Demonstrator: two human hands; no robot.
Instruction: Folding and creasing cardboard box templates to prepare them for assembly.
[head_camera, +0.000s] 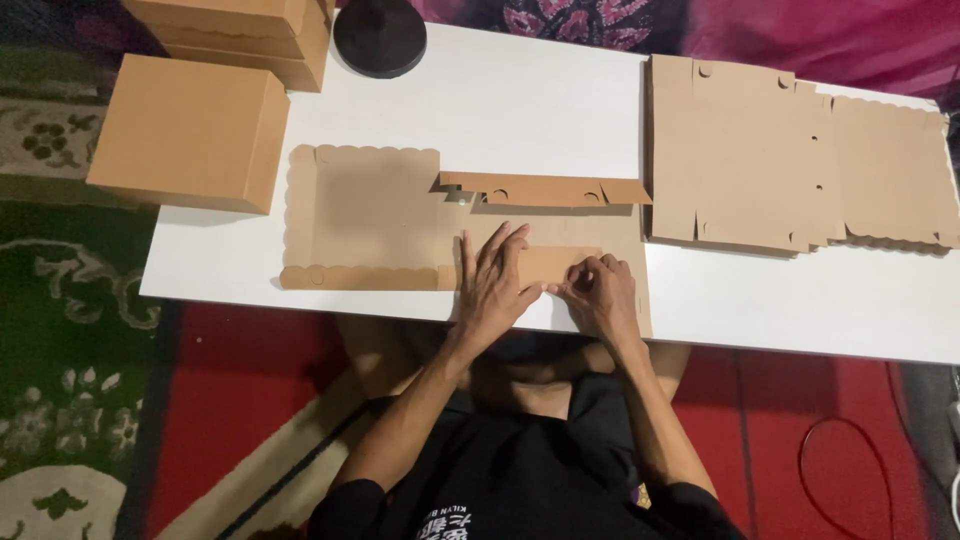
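**A:** Where are the hands?

**B:** Both sit at the near edge of the white table (560, 110), at about 6 o'clock, on a flat brown box blank (365, 215). The left hand (494, 288) lies palm down with its fingers spread and straight, pressing a folded flap (545, 264) of the blank. It grips nothing.

**A:** And the right?

**B:** The right hand (603, 297) is just beside it, at 3 o'clock from the left. Its fingers are curled and bunched, pinching at the flap's edge. The thumb tips of the two hands meet or nearly meet; I can't tell which.

**A:** How does the blank lie?

**B:** It stretches from the hands towards 9 o'clock, with scalloped edges at its far-left end and along its near side. One side strip (545, 189) stands folded up at 12 o'clock from the hands.

**A:** What else is on the table?

**B:** At 2 o'clock, well apart from the hands, lies a stack of blanks (740, 150), still unfolded, with a further scalloped sheet (890, 170) overlapping at its right. At 10 o'clock a finished box (190, 130) sits closed, hanging partly over the table's left edge. Beyond it, at 11 o'clock, more boxes (250, 30) are stacked, and beside them is a round black base (380, 35).

**A:** Below the table?

**B:** A red and green patterned rug (70, 330), and the person's folded legs under the near edge.
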